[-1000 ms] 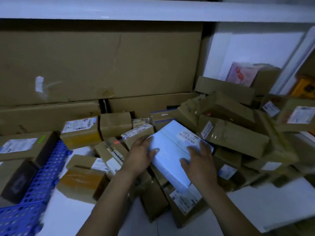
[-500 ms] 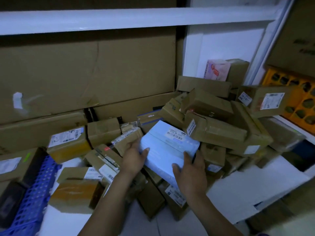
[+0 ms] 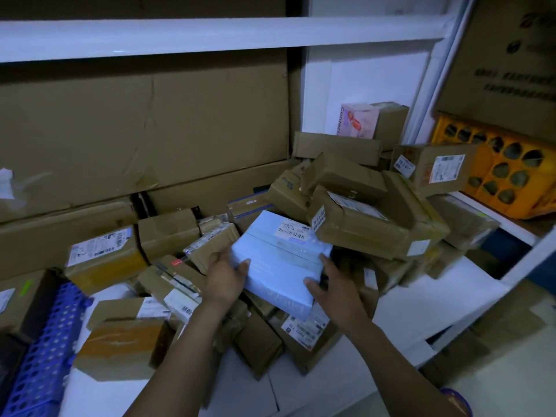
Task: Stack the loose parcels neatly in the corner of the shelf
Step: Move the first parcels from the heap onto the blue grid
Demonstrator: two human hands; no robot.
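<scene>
A pale blue parcel (image 3: 278,260) with a barcode label lies tilted on a heap of brown cardboard parcels (image 3: 355,212) on the white shelf (image 3: 445,299). My left hand (image 3: 225,276) grips its left edge, thumb on top. My right hand (image 3: 334,293) holds its near right corner, fingers curled along the side. The heap rises toward the shelf's back right corner, where a pink-printed box (image 3: 358,121) stands against the white wall. More loose parcels (image 3: 105,257) lie scattered to the left.
Large flat cartons (image 3: 144,139) line the back wall. A blue perforated crate (image 3: 42,353) sits at the front left. An orange crate (image 3: 511,173) stands on the neighbouring shelf at right, beyond a white upright (image 3: 433,79). Another shelf board (image 3: 210,36) runs overhead.
The view has swung right and down. Both hands keep hold of the blue parcel, which has shifted slightly toward the right-hand heap.
</scene>
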